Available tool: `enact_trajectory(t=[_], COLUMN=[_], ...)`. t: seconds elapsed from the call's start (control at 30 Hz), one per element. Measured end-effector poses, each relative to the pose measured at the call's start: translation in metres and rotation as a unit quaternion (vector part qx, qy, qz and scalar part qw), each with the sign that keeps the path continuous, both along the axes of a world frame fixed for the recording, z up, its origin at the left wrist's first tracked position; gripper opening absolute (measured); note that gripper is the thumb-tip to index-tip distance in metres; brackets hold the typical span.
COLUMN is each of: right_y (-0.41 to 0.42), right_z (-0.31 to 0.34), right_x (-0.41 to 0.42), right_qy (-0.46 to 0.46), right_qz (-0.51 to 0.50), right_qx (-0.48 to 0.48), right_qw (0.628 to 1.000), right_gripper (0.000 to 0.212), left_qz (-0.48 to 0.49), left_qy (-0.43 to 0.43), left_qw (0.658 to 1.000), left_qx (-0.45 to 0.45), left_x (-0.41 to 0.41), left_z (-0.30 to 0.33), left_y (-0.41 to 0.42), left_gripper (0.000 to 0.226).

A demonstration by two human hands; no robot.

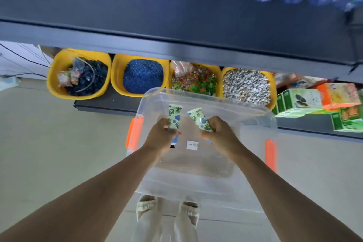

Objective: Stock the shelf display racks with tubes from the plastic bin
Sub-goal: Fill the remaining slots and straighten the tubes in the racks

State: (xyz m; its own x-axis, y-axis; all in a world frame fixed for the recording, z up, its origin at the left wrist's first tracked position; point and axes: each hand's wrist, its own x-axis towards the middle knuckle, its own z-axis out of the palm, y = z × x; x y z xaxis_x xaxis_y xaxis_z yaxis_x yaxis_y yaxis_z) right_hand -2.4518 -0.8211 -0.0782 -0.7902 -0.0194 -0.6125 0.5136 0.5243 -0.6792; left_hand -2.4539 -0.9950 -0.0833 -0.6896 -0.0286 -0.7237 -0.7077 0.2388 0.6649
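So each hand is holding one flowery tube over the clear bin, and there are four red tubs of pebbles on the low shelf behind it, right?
Nearly. The head view shows the left hand and right hand each holding a flowery tube over the clear bin, but the four tubs on the low shelf are yellow, not red.

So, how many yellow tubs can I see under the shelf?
4, in a row: dark stones tub, blue gravel tub, coloured gravel tub, grey pebbles tub. The shelf may hide others.

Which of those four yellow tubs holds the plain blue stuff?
The second yellow tub from the left, heaped with blue granules; its neighbours hold dark stones and packets, mixed colours, and grey-white pebbles.
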Motion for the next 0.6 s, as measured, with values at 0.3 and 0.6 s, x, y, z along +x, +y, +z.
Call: enact_trajectory(t=[0.3,0.6], right_y=[-0.012,-0.041], right_z=[0.233,0.443], right_x=[-0.025,-0.030], right_qy=[0.135,0.237], right_qz=[0.011,0.052], right_qx=[0.001,-0.015], right_qw=[0.991,0.970], right_gripper=[0.029,0.040], left_qz=[-0.045,-0.075], left_qy=[0.161,0.317], left_qw=[0.985,0.945], left_qx=[-0.040,0.000], left_x=[-0.030,-0.047], left_z=[0.229,0.435], left_y=[-0.034,-0.079], left_gripper=[0.018,0.022])
